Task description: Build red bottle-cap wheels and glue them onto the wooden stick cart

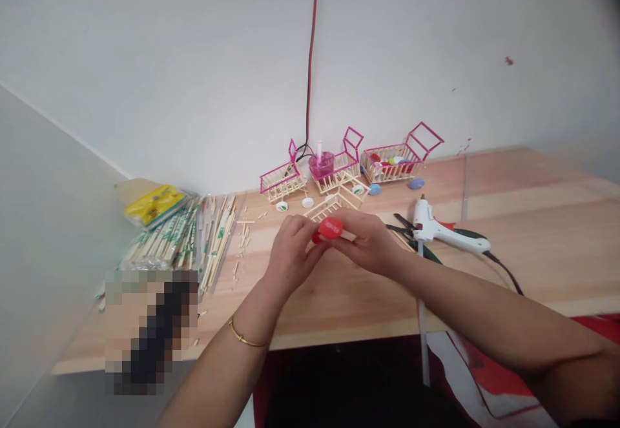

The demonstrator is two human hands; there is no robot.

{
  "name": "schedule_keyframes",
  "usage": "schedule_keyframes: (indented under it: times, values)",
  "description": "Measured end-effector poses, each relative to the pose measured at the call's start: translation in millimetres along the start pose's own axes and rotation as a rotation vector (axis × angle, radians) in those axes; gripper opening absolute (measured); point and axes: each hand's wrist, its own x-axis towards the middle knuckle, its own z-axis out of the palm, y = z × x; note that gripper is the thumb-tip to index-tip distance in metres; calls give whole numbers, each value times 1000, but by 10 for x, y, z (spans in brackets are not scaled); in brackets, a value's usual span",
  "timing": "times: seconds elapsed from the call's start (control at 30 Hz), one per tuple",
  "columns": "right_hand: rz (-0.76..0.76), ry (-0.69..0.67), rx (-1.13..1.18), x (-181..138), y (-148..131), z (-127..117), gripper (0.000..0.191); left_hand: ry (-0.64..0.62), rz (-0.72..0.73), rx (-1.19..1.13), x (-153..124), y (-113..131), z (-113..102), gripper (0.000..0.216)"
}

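Observation:
My left hand (pixel 289 254) and my right hand (pixel 365 241) meet above the middle of the table, fingers closed. Between them a red bottle cap (pixel 330 227) faces me, pinched by my right fingers. A second red cap (pixel 317 237) shows partly at my left fingertips. Right beyond the hands is a small unpainted cart frame (pixel 334 204) of thin wooden sticks, partly hidden by my fingers. Whether the caps are joined to it I cannot tell.
Pink-edged stick carts (pixel 282 183) with bottle-cap wheels line the wall, one holding loose caps (pixel 392 163). Beside them stands a pink cup (pixel 321 164). At right lie a white glue gun (pixel 448 233) and its cord. Packaged chopsticks (pixel 159 241) and cut stick pieces (pixel 243 241) lie left.

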Motion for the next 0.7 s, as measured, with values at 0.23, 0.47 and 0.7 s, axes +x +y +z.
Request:
schedule_keyframes:
  times: [0.23,0.47,0.7]
  values:
    - [53,170,-97,29,6,-113,8,106,-399,-527,17,44,-57,68]
    - [18,169,-95,32,-9,-120,7,25,-566,-829,23,26,5,44]
    - [-2,148,-93,36,15,-96,8,16,-638,-900,25,14,15,41]
